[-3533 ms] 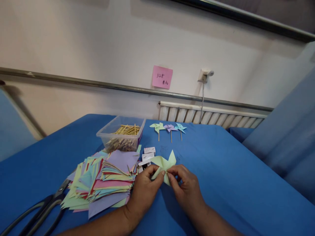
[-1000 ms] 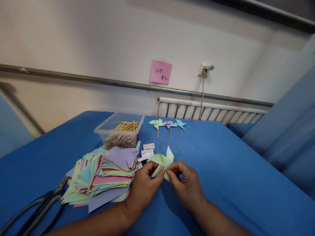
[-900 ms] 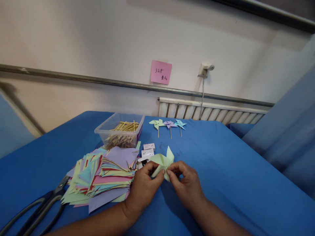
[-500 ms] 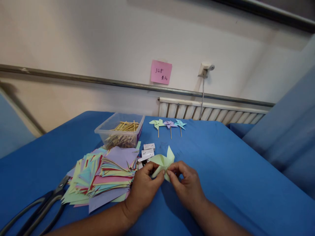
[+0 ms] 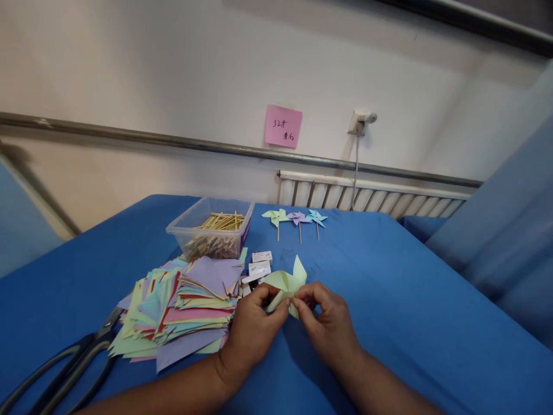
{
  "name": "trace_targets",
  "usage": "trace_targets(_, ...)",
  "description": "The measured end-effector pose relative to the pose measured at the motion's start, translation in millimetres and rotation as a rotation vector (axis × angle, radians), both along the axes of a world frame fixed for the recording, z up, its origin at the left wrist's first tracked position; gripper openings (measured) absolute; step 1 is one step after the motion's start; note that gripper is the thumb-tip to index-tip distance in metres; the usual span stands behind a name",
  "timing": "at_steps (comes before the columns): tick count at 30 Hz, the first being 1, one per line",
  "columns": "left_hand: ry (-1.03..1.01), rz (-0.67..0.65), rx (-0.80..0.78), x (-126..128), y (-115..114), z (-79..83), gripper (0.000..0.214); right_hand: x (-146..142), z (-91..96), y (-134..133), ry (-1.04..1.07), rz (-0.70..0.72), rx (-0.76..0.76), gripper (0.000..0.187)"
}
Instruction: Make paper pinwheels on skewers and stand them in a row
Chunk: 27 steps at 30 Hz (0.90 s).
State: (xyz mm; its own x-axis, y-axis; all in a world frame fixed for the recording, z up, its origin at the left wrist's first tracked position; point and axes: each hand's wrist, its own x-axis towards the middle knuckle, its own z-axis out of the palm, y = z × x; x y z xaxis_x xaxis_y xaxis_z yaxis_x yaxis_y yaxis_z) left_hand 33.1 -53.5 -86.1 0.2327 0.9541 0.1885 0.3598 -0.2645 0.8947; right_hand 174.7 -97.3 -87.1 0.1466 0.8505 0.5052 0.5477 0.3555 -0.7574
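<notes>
A light green paper pinwheel (image 5: 288,281) is held between my two hands, a little above the blue cloth. My left hand (image 5: 257,325) pinches its left side and centre with thumb and fingers. On the other side my right hand (image 5: 326,317) grips near the centre, thumb and fingertips pressed together. One pointed blade stands up and another curls out to the left. The lower part of the paper is partly hidden by my fingers. Several small white boxes (image 5: 260,269) lie just beyond my left hand.
A pile of cut coloured paper (image 5: 194,311) lies left of my hands, with black-handled scissors (image 5: 86,357) beside it. Behind stands a clear plastic tub (image 5: 210,233) of wooden sticks. Three pinwheels on sticks (image 5: 299,218) lie at the back of the blue-covered table (image 5: 410,300).
</notes>
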Motion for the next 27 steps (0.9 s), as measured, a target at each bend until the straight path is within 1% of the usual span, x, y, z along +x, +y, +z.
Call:
trace_targets(6,0.019,0.035,0.010,0.6,-2.5,6.8,0.013,-1.0,-1.7,-0.8,-0.002,-0.004,-0.022,0.008)
trace_targets(10,0.021,0.042,0.038,1.0,-5.0,10.9,0.011,-2.0,0.6,-1.3,-0.028,0.006,0.002,0.009)
trace_targets(13,0.004,0.010,0.088,0.8,-6.6,11.6,0.012,1.0,4.6,-2.1,-0.108,-0.007,0.076,0.009)
trace_targets(16,0.022,-0.016,0.126,-0.1,-7.7,10.8,0.015,8.0,8.0,-2.1,-0.273,-0.014,0.147,0.009)
trace_targets(18,0.036,-0.037,0.134,-1.0,-8.4,10.5,0.017,13.0,9.9,-1.5,-0.369,0.013,0.159,0.009)
trace_targets(20,0.049,-0.050,0.136,-1.9,-9.3,10.8,0.018,16.6,12.2,-0.9,-0.414,0.052,0.156,0.009)
trace_targets(24,0.060,-0.090,0.137,-3.0,-11.3,12.3,0.017,19.5,17.1,-0.6,-0.432,0.127,0.127,0.011)
trace_targets(27,0.056,-0.110,0.135,-3.2,-11.8,12.6,0.018,20.6,17.8,-0.4,-0.418,0.147,0.110,0.014)
